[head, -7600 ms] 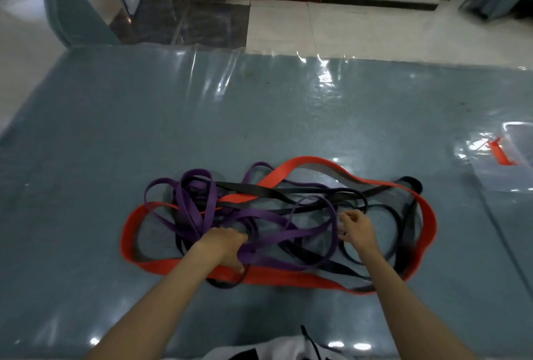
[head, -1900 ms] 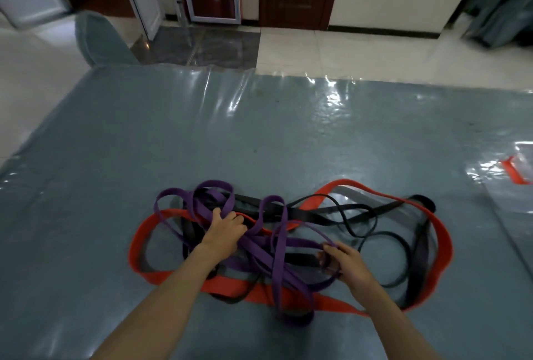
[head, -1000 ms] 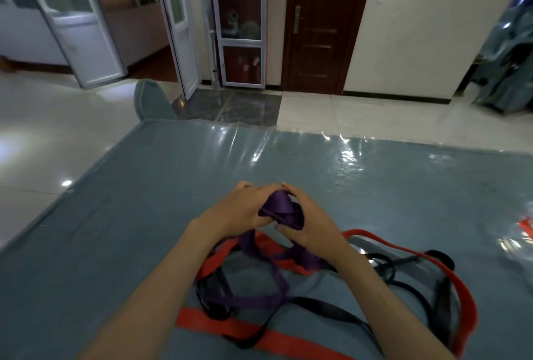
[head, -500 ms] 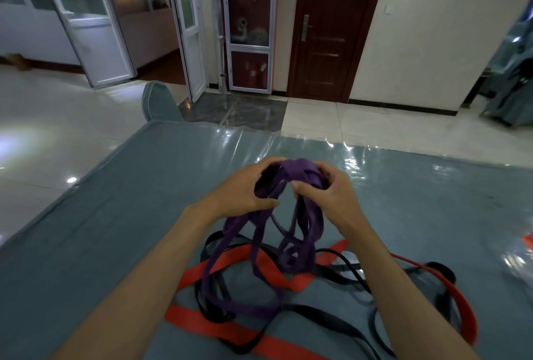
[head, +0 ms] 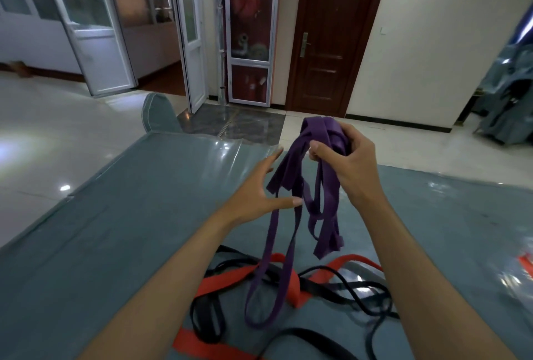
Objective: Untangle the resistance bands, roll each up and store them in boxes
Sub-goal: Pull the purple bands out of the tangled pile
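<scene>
Red band [head: 291,279] (apparently) crosses black bands [head: 346,290].

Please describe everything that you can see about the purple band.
The purple band is a flat, matte strap that looks like rubber. The right hand grips its bunched top, lifted above the table. Several loops hang down from the fist; the longest one reaches the table and lies on the red band and the black bands. It cannot be told whether it is still caught in them. The left hand, fingers spread open, has its thumb at the hanging strands.
</scene>
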Action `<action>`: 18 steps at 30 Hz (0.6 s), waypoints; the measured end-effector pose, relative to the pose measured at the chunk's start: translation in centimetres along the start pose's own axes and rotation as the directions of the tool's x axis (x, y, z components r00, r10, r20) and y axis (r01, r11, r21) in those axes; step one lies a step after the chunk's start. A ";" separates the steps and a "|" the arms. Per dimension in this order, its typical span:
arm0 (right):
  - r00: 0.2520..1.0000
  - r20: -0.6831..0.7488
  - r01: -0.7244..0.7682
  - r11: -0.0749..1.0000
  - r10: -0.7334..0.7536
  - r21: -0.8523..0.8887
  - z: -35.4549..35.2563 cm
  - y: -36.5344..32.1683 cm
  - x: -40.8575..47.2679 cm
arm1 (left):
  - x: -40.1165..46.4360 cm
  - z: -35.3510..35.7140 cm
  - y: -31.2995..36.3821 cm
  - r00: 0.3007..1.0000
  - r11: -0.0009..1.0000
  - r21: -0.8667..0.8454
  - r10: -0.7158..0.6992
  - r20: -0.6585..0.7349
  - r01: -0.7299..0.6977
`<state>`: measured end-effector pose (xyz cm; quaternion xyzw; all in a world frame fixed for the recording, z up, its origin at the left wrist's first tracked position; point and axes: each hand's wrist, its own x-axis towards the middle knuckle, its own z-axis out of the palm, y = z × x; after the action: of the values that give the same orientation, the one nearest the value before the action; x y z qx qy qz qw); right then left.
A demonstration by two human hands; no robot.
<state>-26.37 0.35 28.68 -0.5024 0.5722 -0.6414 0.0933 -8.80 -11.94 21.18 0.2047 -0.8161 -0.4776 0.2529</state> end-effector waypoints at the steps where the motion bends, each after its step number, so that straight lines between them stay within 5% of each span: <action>1: 1.000 -0.012 0.018 1.000 -0.018 -0.005 -0.1 -0.4 0.5 | 0.6 0.2 0.6 1.000 1.000 -0.004 0.021 0.001 -0.021; 9: 0.990 -0.093 0.105 0.994 -0.107 -0.024 -0.6 -3.1 3.5 | 4.8 3.3 4.3 0.988 0.969 -0.190 0.152 -0.039 -0.157; 18: 0.969 -0.240 0.055 0.998 -0.063 -0.039 -4.1 -2.0 2.9 | 8.8 9.0 5.5 0.976 0.946 -0.276 0.123 -0.178 -0.169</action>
<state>-29.89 1.62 32.54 -0.4390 0.5745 -0.6908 -0.0042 -21.75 -8.38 24.22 0.1414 -0.7278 -0.5540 0.3788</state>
